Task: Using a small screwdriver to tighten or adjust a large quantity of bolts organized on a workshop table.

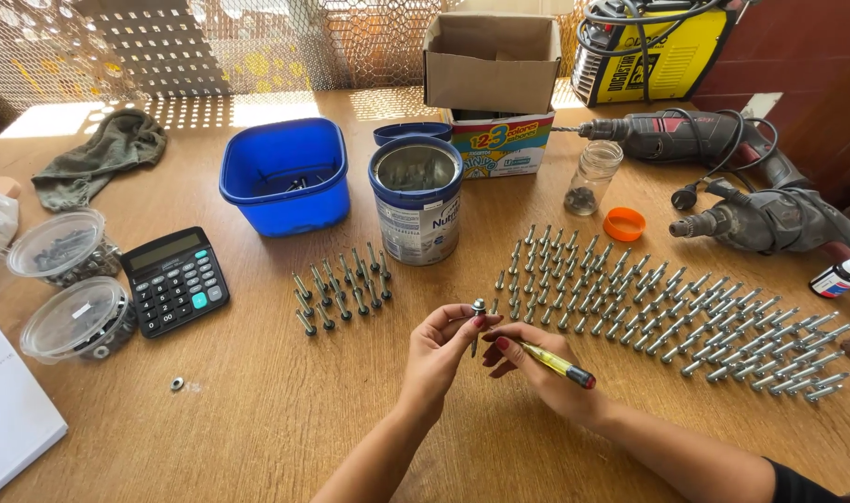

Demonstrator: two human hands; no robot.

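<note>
The left hand [439, 349] pinches a screw [478, 317] upright, head on top. The right hand [541, 368], just beside it, grips a yellow screwdriver [557, 363] whose shaft points left toward the screw

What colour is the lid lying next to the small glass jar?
Orange. The lid lies beside the glass jar, clearest in the head view.

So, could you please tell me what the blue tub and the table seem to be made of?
The blue tub looks like glossy moulded plastic: even colour, rounded corners, a soft sheen on the rim. The table seems to be wood or a wood veneer, matt brown with visible grain streaks.
</note>
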